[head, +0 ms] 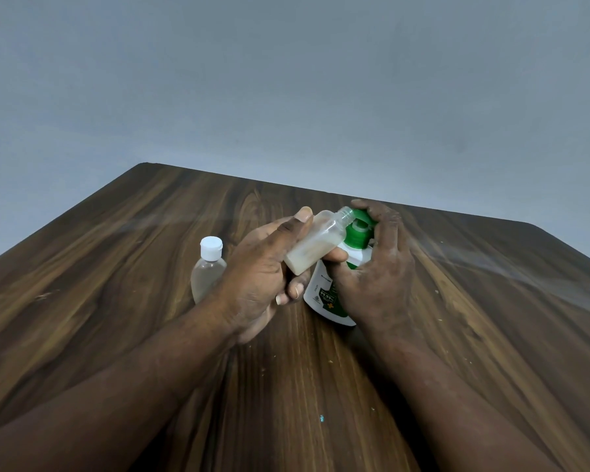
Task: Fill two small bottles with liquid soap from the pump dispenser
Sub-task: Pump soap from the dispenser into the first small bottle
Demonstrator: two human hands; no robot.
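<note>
L hand fingers gripping uncapped small bottle, tilting its mouth to pump nozzle | R hand fingers curling over pump dispenser head | capped bottle standing on table beside L hand

Dark wood-grain table, crumbs scattered on it; plain grey wall behind

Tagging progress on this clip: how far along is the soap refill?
Done: nothing clearly finished. In hand: the left hand tilts the uncapped bottle, holding a little whitish soap, mouth at the nozzle of the pump dispenser, whose head the right hand grips. Left: top this one up and cap it. The capped bottle stands on the table behind the left hand; whether it is filled I cannot tell.
</note>
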